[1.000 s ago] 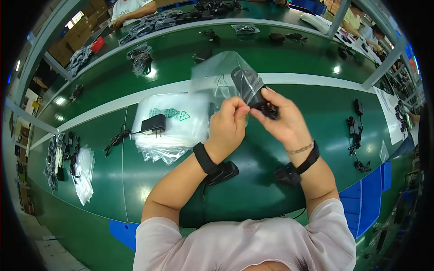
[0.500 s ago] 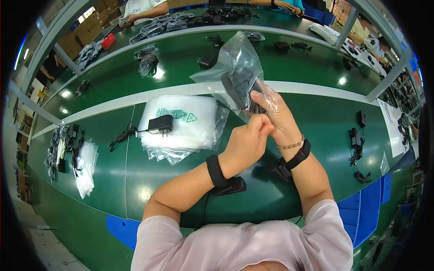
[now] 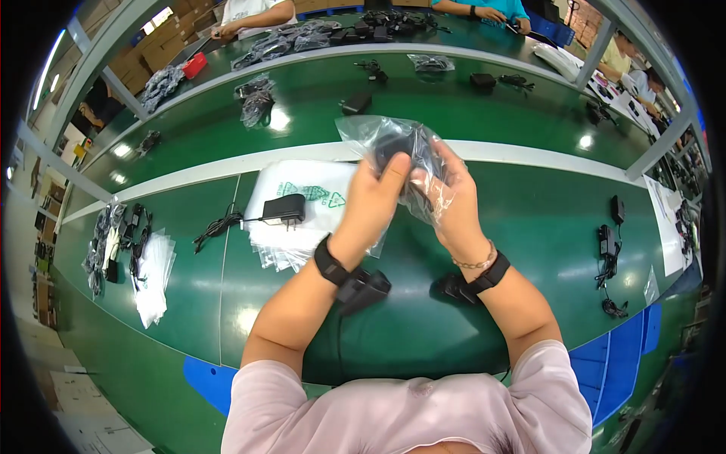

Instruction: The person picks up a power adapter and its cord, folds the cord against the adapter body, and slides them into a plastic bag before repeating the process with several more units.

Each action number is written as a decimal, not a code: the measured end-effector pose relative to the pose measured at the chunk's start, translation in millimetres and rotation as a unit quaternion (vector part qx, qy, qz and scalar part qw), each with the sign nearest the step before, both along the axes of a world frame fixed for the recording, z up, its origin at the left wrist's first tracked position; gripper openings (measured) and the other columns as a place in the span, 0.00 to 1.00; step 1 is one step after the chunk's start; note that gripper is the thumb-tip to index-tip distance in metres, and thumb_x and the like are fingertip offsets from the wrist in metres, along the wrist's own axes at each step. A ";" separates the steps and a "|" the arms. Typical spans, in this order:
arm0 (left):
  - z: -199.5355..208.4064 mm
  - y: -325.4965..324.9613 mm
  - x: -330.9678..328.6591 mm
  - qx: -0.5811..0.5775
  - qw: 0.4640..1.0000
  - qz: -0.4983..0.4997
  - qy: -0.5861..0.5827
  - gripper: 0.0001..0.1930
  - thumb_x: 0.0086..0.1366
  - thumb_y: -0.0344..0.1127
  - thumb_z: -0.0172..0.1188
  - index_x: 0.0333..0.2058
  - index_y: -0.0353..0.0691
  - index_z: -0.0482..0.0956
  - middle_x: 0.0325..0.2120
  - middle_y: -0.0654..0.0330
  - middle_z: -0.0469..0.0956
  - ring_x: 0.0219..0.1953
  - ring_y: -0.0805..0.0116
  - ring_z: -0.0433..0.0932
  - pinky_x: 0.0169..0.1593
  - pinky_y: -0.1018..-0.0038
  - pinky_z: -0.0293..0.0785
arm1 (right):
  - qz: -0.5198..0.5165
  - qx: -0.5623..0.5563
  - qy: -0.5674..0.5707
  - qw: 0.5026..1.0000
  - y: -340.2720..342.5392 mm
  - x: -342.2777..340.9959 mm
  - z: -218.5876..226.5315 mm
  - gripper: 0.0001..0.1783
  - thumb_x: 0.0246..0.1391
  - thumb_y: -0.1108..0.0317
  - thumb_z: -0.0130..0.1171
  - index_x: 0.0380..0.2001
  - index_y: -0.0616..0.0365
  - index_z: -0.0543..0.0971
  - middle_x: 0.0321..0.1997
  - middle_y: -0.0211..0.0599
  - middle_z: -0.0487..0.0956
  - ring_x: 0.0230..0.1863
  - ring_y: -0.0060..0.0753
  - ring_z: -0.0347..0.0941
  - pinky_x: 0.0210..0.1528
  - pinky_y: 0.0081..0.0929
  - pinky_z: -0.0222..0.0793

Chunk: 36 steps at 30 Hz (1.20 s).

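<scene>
Between my two hands is a clear plastic bag (image 3: 363,130) with a black power adapter (image 3: 393,147) inside it. My left hand (image 3: 372,198) grips the bag from the left, its thumb pressed over the adapter. From the right, my right hand (image 3: 457,198) holds the crumpled lower part of the bag, fingers curled round it. Just left of my left hand lies a stack of clear bags with green print (image 3: 280,178). On that stack rests another black adapter (image 3: 284,207), prongs toward me, its coiled cable (image 3: 219,225) trailing left.
More adapters with cables (image 3: 606,242) lie at the right. Several bagged cables (image 3: 102,242) and loose clear bags (image 3: 155,280) are at the left. A white raised rail (image 3: 522,153) crosses behind my hands. Beyond it are spaced adapters (image 3: 357,103) and other people's hands (image 3: 493,15).
My left hand has moved up from below the bag to grip its left side. The bag has come lower and is folded down around the adapter.
</scene>
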<state>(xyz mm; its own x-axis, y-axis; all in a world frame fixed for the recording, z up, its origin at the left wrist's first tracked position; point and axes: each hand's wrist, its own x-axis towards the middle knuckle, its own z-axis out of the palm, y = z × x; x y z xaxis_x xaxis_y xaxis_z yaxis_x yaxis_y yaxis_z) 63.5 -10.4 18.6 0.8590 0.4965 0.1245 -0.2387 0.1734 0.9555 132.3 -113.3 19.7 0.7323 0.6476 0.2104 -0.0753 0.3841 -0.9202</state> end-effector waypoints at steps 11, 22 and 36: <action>4.2 -1.4 -9.1 -0.136 0.984 -0.117 0.001 0.13 0.59 0.35 0.57 0.41 0.38 0.72 0.34 0.64 0.76 0.35 0.78 0.73 0.37 0.80 0.70 | -0.076 -0.054 -0.415 0.905 -6.8 7.8 -16.6 0.28 0.56 0.68 0.46 0.58 0.68 0.56 0.58 0.48 0.61 0.58 0.37 0.58 0.61 0.34 0.50; -20.3 3.2 -4.3 -0.297 0.949 -0.093 -0.044 0.11 0.56 0.30 0.57 0.39 0.37 0.73 0.33 0.63 0.76 0.34 0.71 0.75 0.40 0.73 0.72 | 0.086 -0.005 -0.211 0.974 -12.5 12.6 -6.4 0.31 0.51 0.69 0.55 0.57 0.66 0.60 0.58 0.45 0.62 0.58 0.33 0.59 0.59 0.30 0.54; -19.5 6.4 -6.7 -0.170 0.969 -0.043 -0.176 0.14 0.54 0.24 0.58 0.41 0.36 0.72 0.38 0.60 0.75 0.42 0.69 0.73 0.48 0.73 0.68 | 0.070 -0.072 0.062 0.993 -24.8 16.0 8.2 0.13 0.51 0.73 0.56 0.41 0.65 0.75 0.33 0.29 0.75 0.32 0.17 0.69 0.36 0.18 0.67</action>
<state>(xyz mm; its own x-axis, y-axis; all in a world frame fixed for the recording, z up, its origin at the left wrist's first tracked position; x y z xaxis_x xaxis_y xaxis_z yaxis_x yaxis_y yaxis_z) 56.8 -4.0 -0.9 0.8331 0.4887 0.2592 -0.5099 0.4967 0.7024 148.3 -138.1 27.9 0.6474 0.7618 0.0215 -0.2353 0.2267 -0.9451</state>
